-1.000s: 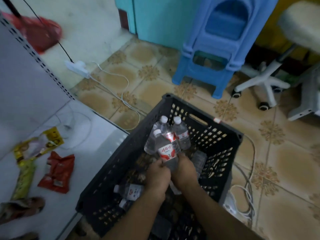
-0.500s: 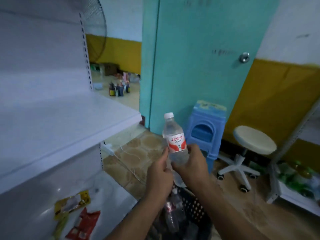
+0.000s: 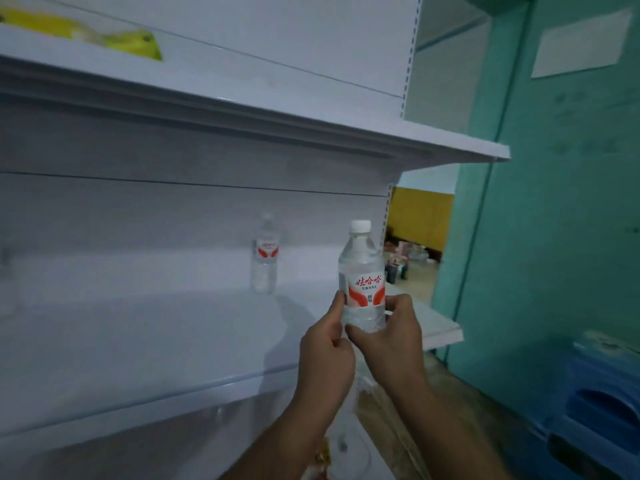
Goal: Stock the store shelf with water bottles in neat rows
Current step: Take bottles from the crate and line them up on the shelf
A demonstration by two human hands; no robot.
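I hold a clear water bottle (image 3: 362, 271) with a white cap and a red-and-white label upright in both hands. My left hand (image 3: 325, 351) grips its lower part from the left, and my right hand (image 3: 389, 337) wraps around it from the right and below. The bottle hovers just above the right end of the white middle shelf (image 3: 138, 341). A second, identical bottle (image 3: 265, 258) stands upright at the back of that shelf, to the left of the held one and against the back panel.
An upper white shelf (image 3: 311, 126) overhangs the middle one, with a yellow-green packet (image 3: 114, 39) on it at the far left. A teal door (image 3: 554, 202) stands to the right, and a blue plastic stool (image 3: 595, 403) sits at the lower right.
My view swung up from the crate to the shelf. Both hands lifted the bottle out of the crate and carried it up and left to the middle shelf's right end.
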